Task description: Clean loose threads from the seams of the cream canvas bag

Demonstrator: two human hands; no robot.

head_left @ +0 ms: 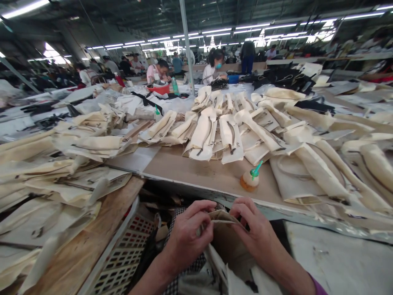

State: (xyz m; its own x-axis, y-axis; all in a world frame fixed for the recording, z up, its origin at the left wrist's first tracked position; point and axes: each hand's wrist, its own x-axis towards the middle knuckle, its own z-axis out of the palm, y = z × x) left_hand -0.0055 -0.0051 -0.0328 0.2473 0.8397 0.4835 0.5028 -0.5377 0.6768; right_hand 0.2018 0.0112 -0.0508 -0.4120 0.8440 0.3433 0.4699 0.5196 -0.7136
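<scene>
At lower centre, the left hand (pixel 188 229) and right hand (pixel 254 229) pinched cream fabric (pixel 226 239), its edge running crosswise between them.

Long strip lights (pixel 25 8) beneath a dark ceiling (pixel 147 20), bright windows (pixel 321 36) far back, a slim pale pole (pixel 186 37).

No lettering, label or number can be read anywhere.
</scene>
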